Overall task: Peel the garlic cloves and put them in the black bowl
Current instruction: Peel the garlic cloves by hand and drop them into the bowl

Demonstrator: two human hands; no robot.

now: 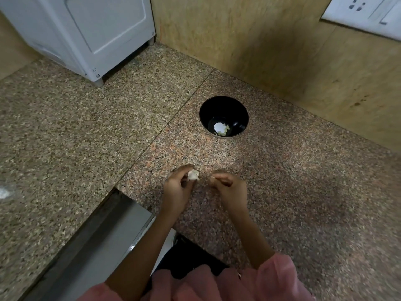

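My left hand (176, 187) grips a whitish piece of garlic (193, 174) with papery skin, just above the speckled granite counter (86, 131). A short gap to the right, my right hand (230, 187) has its fingers curled and pinches a thin strip of garlic skin (213, 177) at the fingertips. The black bowl (224, 109) stands further back on the counter, beyond both hands. A few pale peeled garlic cloves (221, 128) lie at its bottom.
A white appliance (86, 33) stands at the back left. A wooden wall panel (260, 51) runs behind the bowl, with a white socket plate (366, 14) at the top right. A steel sink edge (104, 231) lies at the lower left.
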